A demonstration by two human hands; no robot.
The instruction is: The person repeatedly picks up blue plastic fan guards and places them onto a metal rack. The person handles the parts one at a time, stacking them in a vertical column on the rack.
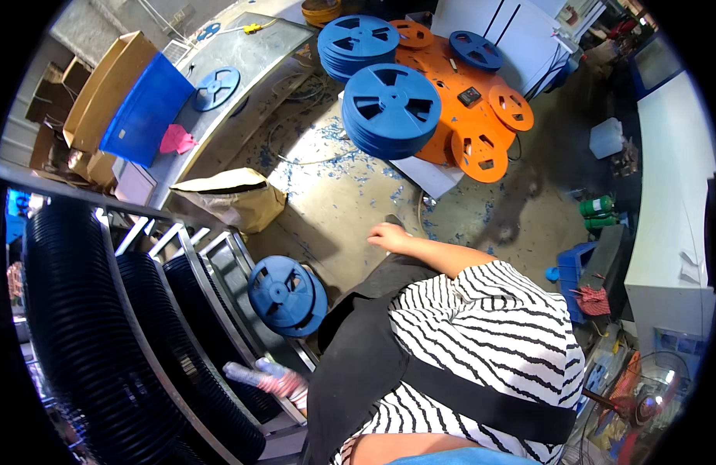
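Observation:
My left hand point(274, 380), in a pink-and-white glove with pale fingertips, has its fingers stretched out beside the metal rack point(207, 298). Closely stacked black reels point(71, 325) fill that rack, and I see nothing held in this hand. A small stack of blue plastic reels point(279, 285) stands just beyond it. My bare right hand point(389, 237) is out in front of my black apron point(358, 364), its fingers bent together. Whether something small is inside them is hidden.
Tall stacks of blue reels point(393, 101) and flat orange reels point(480, 153) stand ahead on an orange surface. A tan sack point(246, 205) stands on the floor point(319, 201), which has blue scraps. A blue bin point(149, 108) is on the left bench; a fan point(645, 403) is at right.

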